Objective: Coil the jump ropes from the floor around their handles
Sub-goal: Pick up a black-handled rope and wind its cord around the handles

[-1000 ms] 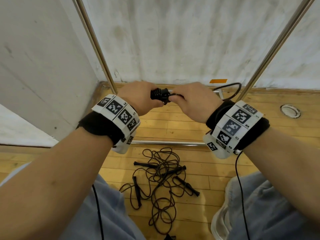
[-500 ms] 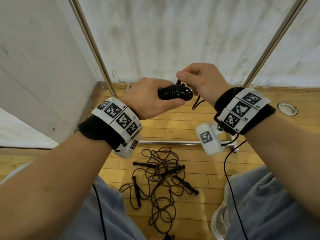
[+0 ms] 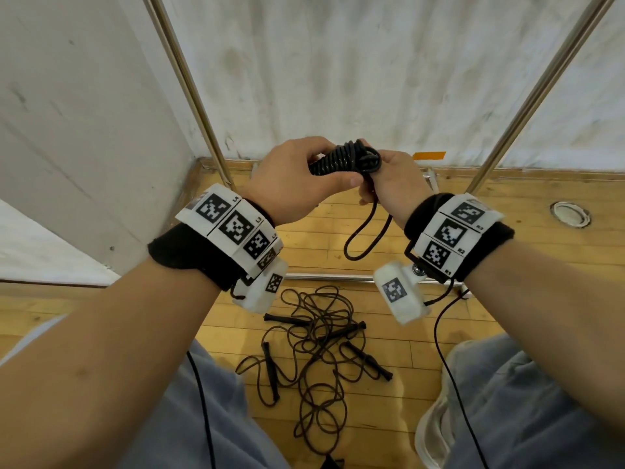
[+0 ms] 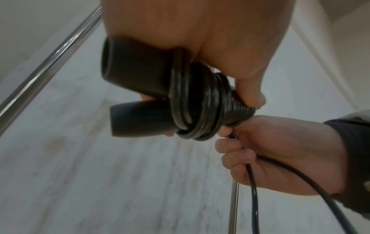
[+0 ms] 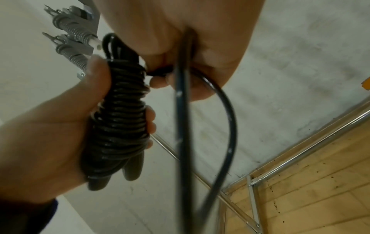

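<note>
Since half a second ago we've dropped the right hand [image 3: 394, 179] from above the bundle [image 3: 341, 160] to just beside its end, and the free rope now hangs as a short loop [image 3: 367, 233] below that hand instead of a stub. Left hand [image 3: 287, 181] has barely moved.

State now:
- Left hand is wrapped round the bundle, thumb along the near side, fingers behind. The left wrist view shows two handles [image 4: 138, 93] side by side with the turns stacked over them.
- Right hand is curled round the loose rope, pinching it just where it leaves the last turn. Both strands of the loop run out under that hand.
- Bundle is up between both hands, well above the floor [image 3: 507, 238].
- Below our wrists, a tangled pile of ropes [image 3: 314, 353] with several handles lies untouched on the floor.

Our read: this rope is nearly coiled; what's left is that short loop, so we're at the finishing tuck.

To do it well:
- Keep left thumb pressing the last turns so they don't spring loose.
- Lay the remaining turns tight against the previous ones, no crossing over.
- Push the tail under a turn and pull snug before easing the left grip.

Risk: stiff, slick-looking rope, likely to unwind if tension drops.
</note>
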`<state>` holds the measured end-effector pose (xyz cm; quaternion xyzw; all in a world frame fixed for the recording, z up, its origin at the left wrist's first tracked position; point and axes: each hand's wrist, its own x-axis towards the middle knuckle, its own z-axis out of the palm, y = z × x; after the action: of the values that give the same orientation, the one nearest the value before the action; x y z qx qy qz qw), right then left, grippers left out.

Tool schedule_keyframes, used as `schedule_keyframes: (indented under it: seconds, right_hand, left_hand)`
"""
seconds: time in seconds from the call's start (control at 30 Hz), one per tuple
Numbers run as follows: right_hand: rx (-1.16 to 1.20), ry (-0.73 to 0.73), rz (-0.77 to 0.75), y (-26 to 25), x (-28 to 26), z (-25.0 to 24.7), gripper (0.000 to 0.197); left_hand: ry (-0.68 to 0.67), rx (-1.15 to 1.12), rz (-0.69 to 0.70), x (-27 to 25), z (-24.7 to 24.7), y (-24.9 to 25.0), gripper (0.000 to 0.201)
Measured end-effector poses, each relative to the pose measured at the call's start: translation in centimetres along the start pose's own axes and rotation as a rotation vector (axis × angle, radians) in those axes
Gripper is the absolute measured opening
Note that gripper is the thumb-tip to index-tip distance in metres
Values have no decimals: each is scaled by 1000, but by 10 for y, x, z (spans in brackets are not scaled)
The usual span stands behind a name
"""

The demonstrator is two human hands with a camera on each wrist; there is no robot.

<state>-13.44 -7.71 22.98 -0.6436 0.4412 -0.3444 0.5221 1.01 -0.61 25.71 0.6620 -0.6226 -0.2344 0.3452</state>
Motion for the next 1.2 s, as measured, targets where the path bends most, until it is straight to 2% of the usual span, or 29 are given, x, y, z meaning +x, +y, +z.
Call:
schedule_keyframes:
  seconds: [0.13,0.23,0.33,0.4,0.47,0.53,0.6,0.67,0.73,0.8,0.97,1.03,1.1,1.2]
  right_hand:
    - [-165,-98,-133,0,-12,10,20]
    - [-293,-117,-154,1,-15,18,23]
    - [-297,-115,-138,1,-14,16,32]
    - [-348,-142,-137,1,-15,15,32]
    - [-410,-163,-130,1,-17,18,25]
    - [-436,-180,-119,-1,-16,20,17]
    - [-396,-208,-86,-4,-16,21,21]
    - [-343,-216,-67,-7,-17,22,26]
    - [-348,-193,-91,-9,-17,25,22]
    - [-348,-166,-94,-10,-15,26,17]
    - [-304,-208,-42,-10,-8,24,23]
    - [-307,-215,-45,-8,-8,24,27]
    - [-318,-215,-52,-9,-7,23,32]
    - [-329,-210,-59,-10,-5,18,34]
  left_hand:
    - [148,29,-59,7,-1,-5,37]
    - [66,101,-74,8,2,-8,44]
    - [-48,190,-50,8,5,-9,38]
    - [-60,263,-67,8,1,-11,33]
    - [-56,323,-75,9,-2,-14,36]
    - [-74,309,-75,9,-2,-16,38]
    - [-79,260,-76,7,1,-17,39]
    - [-24,261,-68,8,3,-18,38]
    - [90,264,-66,9,4,-17,38]
    - [119,199,-88,10,5,-17,44]
    - [-141,-120,-195,13,3,-17,46]
    - [-207,-119,-187,11,0,-17,45]
    - [-226,-80,-159,10,-5,-17,43]
    - [-149,-21,-110,10,-11,-21,41]
